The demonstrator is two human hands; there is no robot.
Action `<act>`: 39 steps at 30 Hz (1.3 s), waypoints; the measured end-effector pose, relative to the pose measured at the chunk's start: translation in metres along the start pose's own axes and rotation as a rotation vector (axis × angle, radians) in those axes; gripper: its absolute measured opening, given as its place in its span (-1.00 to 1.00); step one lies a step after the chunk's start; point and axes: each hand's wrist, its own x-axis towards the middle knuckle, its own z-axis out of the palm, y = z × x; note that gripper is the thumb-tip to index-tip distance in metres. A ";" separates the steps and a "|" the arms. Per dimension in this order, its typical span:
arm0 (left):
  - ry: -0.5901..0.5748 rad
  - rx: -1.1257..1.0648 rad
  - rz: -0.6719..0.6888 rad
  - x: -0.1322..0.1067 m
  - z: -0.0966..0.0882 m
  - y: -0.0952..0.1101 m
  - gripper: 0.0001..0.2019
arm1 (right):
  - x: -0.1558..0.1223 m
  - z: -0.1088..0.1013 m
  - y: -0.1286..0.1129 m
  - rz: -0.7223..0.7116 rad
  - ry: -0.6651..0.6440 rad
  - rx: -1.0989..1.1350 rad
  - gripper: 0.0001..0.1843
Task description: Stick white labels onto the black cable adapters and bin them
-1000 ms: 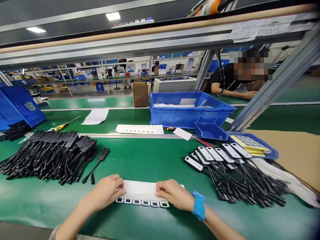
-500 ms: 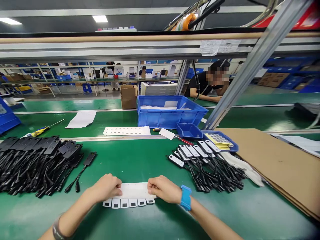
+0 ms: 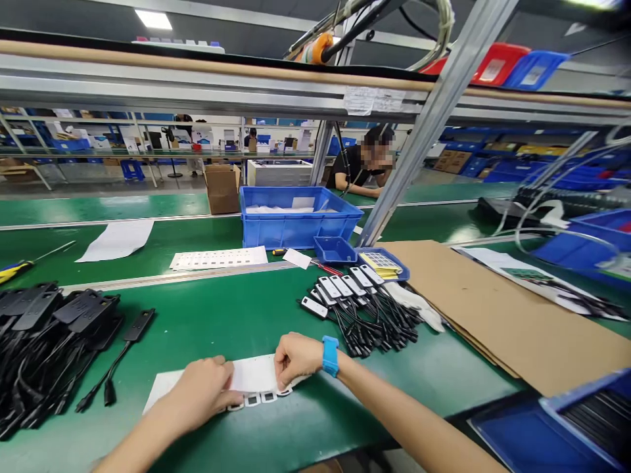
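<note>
A white sticker sheet lies on the green bench between my hands. Along its near edge stick out several white labels with dark square windows. My left hand is closed on the sheet's middle, fingers on top and thumb at the near edge; some labels are hidden beneath it. At the right end, my right hand pinches the sheet and covers that corner. Left of the hands lies one black cabled module, beside a heap of black cabled modules. Similar cabled modules with white labels are piled to the right.
Behind the hands stand a large blue bin and a small blue tray. Another label sheet lies across the rail. Flat cardboard covers the right side, with a blue bin nearer. A person sits beyond the slanted post.
The view has turned to the right. A left stretch of the sheet now shows beyond my left hand, and fewer labels are visible along the near edge. Both hands stay on the sheet.
</note>
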 end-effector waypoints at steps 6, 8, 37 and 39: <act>0.057 0.068 0.110 0.039 0.017 0.047 -0.67 | -0.012 0.013 -0.002 0.115 0.184 -0.066 -0.87; 0.051 0.079 0.093 0.046 0.018 0.049 -0.69 | -0.018 0.008 0.001 0.113 0.162 -0.087 -0.89; 0.063 -0.153 -0.204 -0.002 -0.010 -0.033 -0.85 | -0.025 0.007 0.012 0.047 0.312 -0.240 -0.84; 0.051 -0.197 -0.191 0.000 -0.009 -0.040 -0.85 | -0.026 0.007 0.015 0.021 0.308 -0.202 -0.84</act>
